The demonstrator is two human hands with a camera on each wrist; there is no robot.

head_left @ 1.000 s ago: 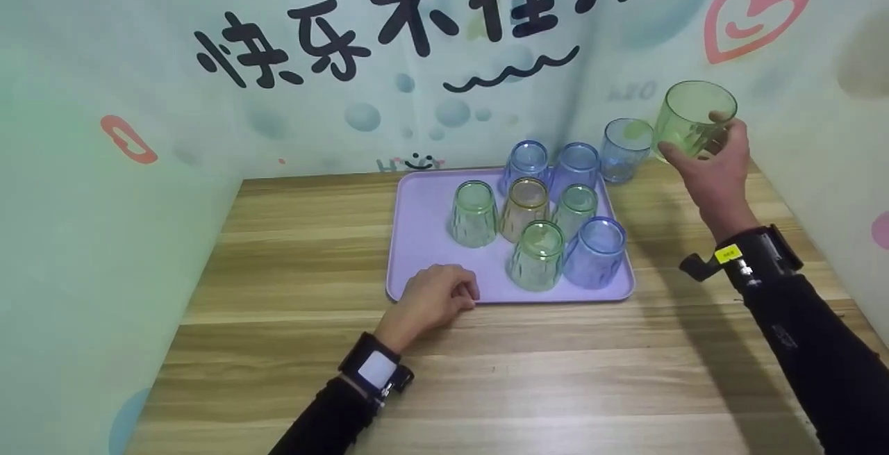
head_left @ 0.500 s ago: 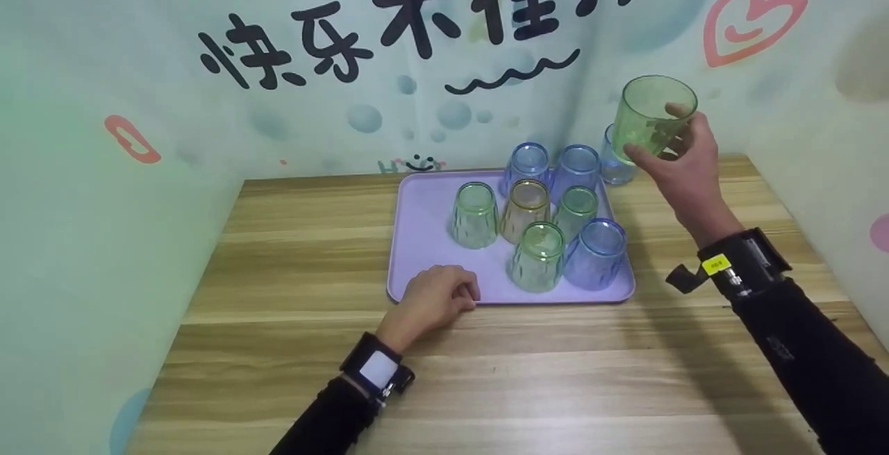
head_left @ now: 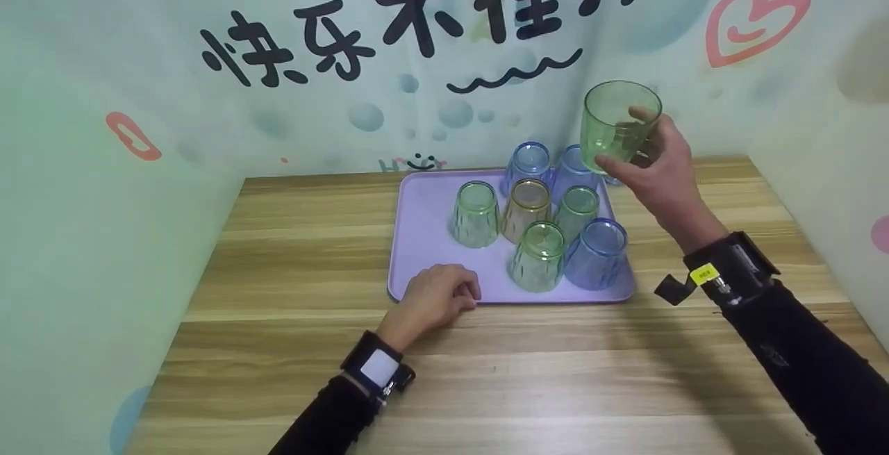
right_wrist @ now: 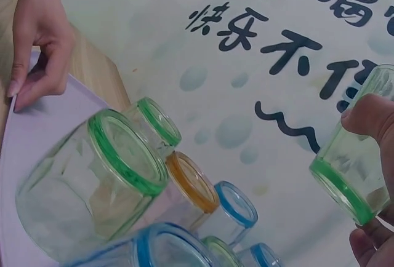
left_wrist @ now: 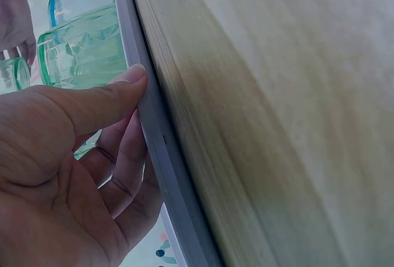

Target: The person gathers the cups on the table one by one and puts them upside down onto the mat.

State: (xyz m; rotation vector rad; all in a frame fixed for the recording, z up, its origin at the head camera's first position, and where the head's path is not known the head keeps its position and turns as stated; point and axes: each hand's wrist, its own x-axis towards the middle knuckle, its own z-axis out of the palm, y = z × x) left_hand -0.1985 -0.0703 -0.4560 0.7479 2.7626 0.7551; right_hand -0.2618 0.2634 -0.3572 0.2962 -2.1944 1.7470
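Observation:
My right hand [head_left: 663, 174] grips a green drinking glass [head_left: 611, 128] in the air above the tray's back right corner. That glass is mouth up and slightly tilted; in the right wrist view its thick green base [right_wrist: 341, 196] points down. On the lilac tray [head_left: 430, 191] several glasses stand upside down: a green glass [head_left: 475, 215] at the left, an amber glass [head_left: 526, 212], a front green glass [head_left: 538, 257] and a blue glass [head_left: 597, 253] among them. My left hand [head_left: 434, 299] pinches the tray's front rim between thumb and fingers, as the left wrist view shows.
Another blue glass [head_left: 612, 180] stands off the tray behind the right hand, almost wholly hidden. The wooden table [head_left: 298, 253] is bounded by a printed cloth backdrop [head_left: 312, 121] at the back and by side walls.
My right hand has carried the green glass leftward, from the right of the tray to over its back right corner, now covering most of the off-tray blue glass. The left hand stays put.

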